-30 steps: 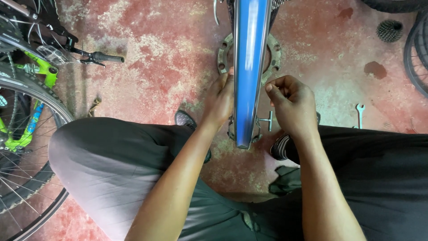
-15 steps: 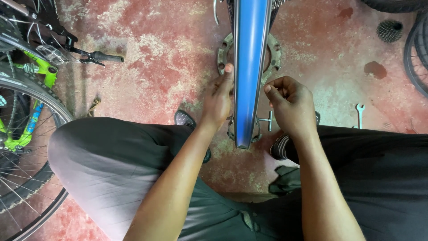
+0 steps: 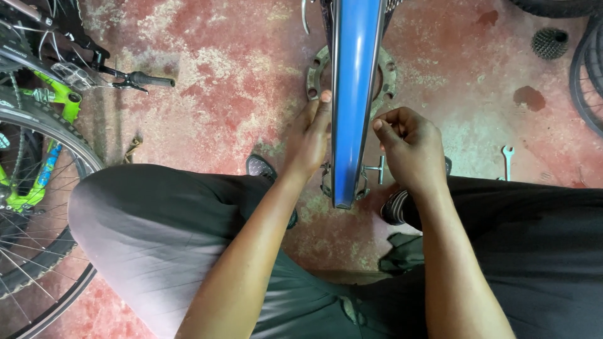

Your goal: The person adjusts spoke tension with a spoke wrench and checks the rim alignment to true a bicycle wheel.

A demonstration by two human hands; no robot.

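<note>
A blue bicycle frame tube [image 3: 355, 94] runs down the middle of the view, its lower end between my knees. My left hand [image 3: 308, 141] lies flat against the tube's left side, fingers stretched upward along it. My right hand [image 3: 411, 147] is just right of the tube with its fingers curled and thumb and forefinger pinched together; whether anything small is in them I cannot tell. A grey metal ring with holes [image 3: 316, 72] lies on the red floor behind the tube. A small T-shaped metal part [image 3: 379, 169] shows by the tube's lower end.
A bicycle with a green frame [image 3: 59, 100], spoked wheel [image 3: 38, 188] and black handlebar grip [image 3: 151, 80] stands at the left. A spanner [image 3: 507, 160] lies on the floor at the right, a sprocket cluster [image 3: 549, 43] and a tyre [image 3: 584, 81] beyond it.
My left hand has slid a little up the blue tube and straightened its fingers. The right hand has barely moved.
</note>
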